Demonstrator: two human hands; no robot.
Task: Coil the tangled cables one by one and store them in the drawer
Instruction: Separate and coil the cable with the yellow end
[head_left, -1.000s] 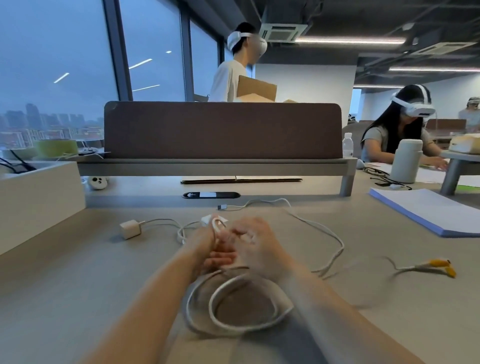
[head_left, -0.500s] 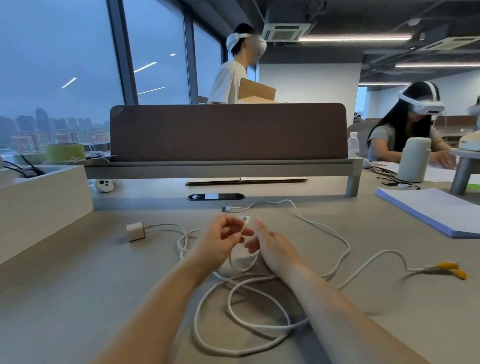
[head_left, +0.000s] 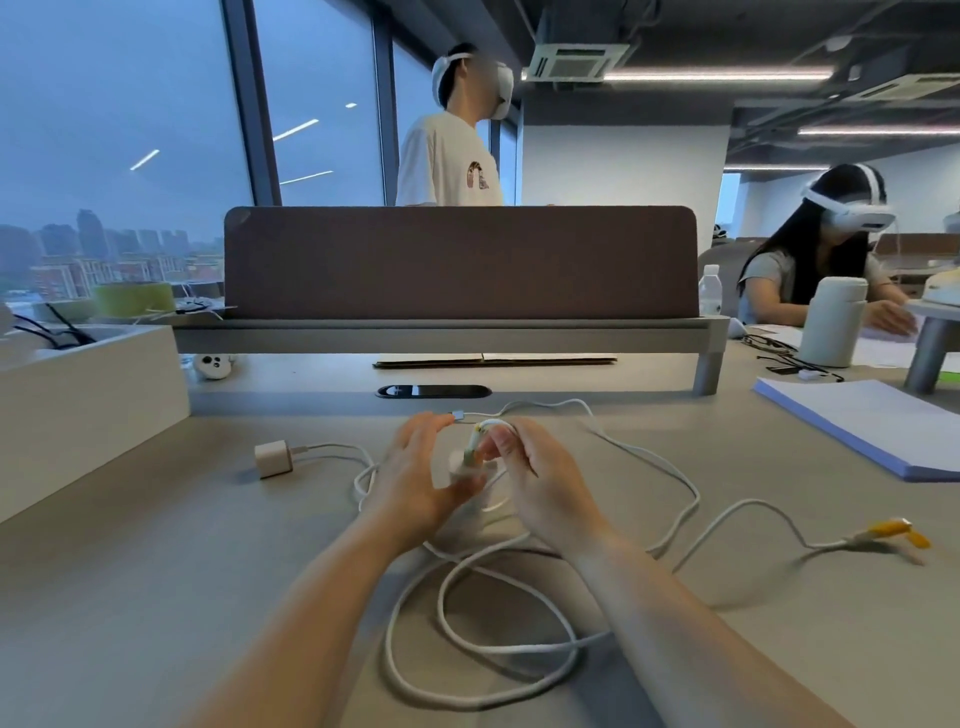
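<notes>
White cable (head_left: 519, 649) lies in loose loops on the bench (head_left: 156, 597), lower centre. Just above, the right grip (head_left: 540, 478) pinches one plug end; the left grip (head_left: 415, 483) is spread, fingers straight, apparently holding nothing. Likely light, limp and springy: best held near the plug.

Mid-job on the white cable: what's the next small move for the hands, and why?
Probably wind a loop of slack round the open left hand. The right hand pinches the cable near its end, the left hand is spread right beside it, and most of the cable lies in loose, uneven loops on the table, so nothing is ready for the drawer yet.
</notes>
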